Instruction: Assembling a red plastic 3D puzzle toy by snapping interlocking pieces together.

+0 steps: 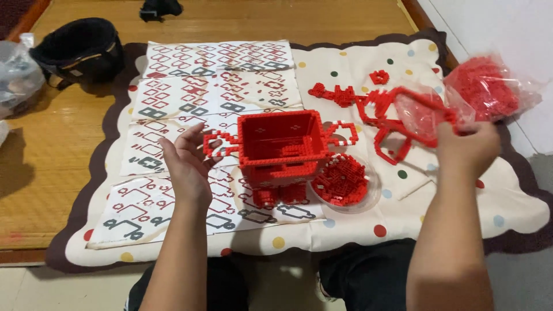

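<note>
Dark-trousered knees at bottom edge. Left hand (187, 164) with fingers released, palm up, beside red brick box (282, 144) mid-mat. Right hand (468, 147) pinching clear bag (426, 112) of red pieces. Best tipped slowly over clear bowl (345, 181), box steadied.

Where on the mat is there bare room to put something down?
Free: the dotted cloth mat near you, below the clear round dish of red bricks, and its far strip right of the printed instruction sheets. Crowded: around the red brick box and red brick strips.
</note>
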